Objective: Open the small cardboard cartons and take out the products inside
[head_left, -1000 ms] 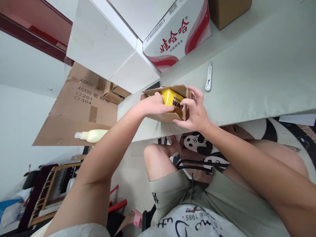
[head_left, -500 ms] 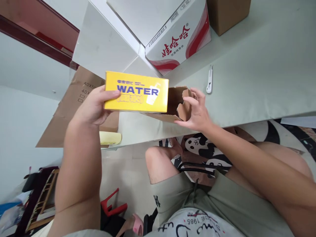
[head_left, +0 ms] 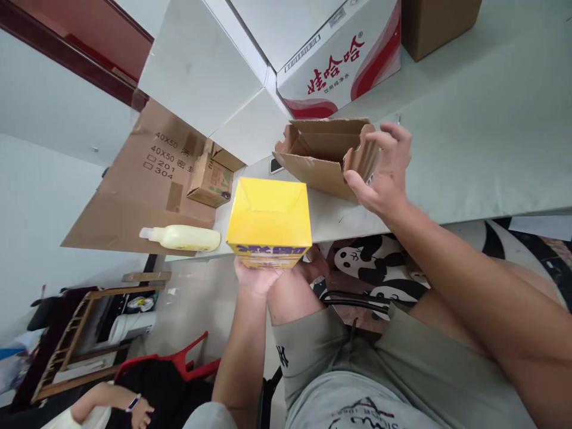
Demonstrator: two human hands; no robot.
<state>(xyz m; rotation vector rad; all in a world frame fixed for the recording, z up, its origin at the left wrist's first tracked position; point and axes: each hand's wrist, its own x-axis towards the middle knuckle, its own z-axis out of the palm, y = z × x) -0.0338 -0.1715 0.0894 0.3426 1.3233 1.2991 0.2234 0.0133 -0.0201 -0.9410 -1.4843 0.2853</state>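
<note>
My left hand (head_left: 257,277) holds a yellow carton (head_left: 270,208) from underneath, over the table's near edge. The carton's plain end faces up at me, and a strip of purple print shows along its lower side. Most of my left fingers are hidden beneath it. My right hand (head_left: 388,170) grips the right end of an open brown cardboard box (head_left: 315,170), thumb on the near side of the end flap and fingers curled over the far side. That box is tilted on the table, its top flaps up; the part of its inside that shows is bare cardboard.
Behind stands a white-and-red water case (head_left: 333,77), with a brown carton (head_left: 438,27) to its right. A pale yellow bottle (head_left: 183,237) lies at the left on a cardboard sheet (head_left: 134,179), near a small carton (head_left: 211,179). Another person's hand (head_left: 142,412) shows at bottom left.
The yellow carton came down towards me and turned from its lettered WATER side to its end. My right hand and the cardboard box moved away from me; the white cutter is now mostly hidden.
</note>
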